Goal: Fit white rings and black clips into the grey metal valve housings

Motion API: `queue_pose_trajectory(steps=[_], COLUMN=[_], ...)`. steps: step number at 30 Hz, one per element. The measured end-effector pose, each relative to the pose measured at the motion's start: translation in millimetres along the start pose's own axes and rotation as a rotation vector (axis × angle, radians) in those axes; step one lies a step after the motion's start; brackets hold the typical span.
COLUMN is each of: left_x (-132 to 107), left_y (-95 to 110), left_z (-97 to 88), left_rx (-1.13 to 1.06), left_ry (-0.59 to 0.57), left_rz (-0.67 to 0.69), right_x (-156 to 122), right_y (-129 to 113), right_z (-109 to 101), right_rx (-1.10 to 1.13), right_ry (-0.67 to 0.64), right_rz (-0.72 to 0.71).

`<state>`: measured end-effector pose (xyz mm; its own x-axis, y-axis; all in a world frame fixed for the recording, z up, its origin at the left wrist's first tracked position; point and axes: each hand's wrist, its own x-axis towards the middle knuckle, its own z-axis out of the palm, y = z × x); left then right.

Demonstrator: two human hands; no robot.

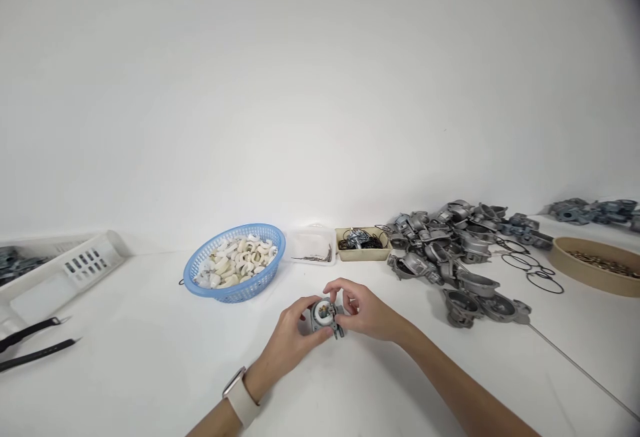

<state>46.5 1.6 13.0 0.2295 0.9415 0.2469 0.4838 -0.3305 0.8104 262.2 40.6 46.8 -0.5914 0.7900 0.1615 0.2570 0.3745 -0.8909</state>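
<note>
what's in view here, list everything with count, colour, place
table: one, white, foreground
wall: one, white, behind
basket: one, blue, left of centre
curved pieces: many, off-white, in basket
clear tray: one, translucent, beside basket
pins: several, dark, clear tray
box: one, tan, centre
rings: many, black, in box and at right
castings: many, grey, right side
round tray: one, tan, far right
small parts: many, brassy, round tray
rod: one, grey, lower right
crate: one, white, far left
crate parts: several, dark grey, inside
handles: two, black, near crate
held part: one, grey-white, lower centre
watch: one, beige-banded, left wrist
left hand: one, bare, on held part
right hand: one, bare, at held part
</note>
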Motion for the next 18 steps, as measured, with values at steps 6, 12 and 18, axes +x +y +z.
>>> queue_pose_trajectory(steps=[6,12,18], left_x=[-3.1,-7.8,-10.2], left_y=[-2.3,-6.3,-10.8], left_z=[-0.7,-2.8,-3.4], left_rx=[-0.01,-0.018,0.035], left_ry=[0.005,0.0,0.005], left_rz=[0.04,0.088,0.128], right_x=[0.1,-1.4,-4.5], right_y=[-1.9,-5.4,-11.6], right_z=[3.0,7.1,8.1], right_rx=[-0.073,-0.109,-0.267], right_ry=[-0.003,-0.04,-0.068], right_rz=[-0.049,-0.072,-0.113])
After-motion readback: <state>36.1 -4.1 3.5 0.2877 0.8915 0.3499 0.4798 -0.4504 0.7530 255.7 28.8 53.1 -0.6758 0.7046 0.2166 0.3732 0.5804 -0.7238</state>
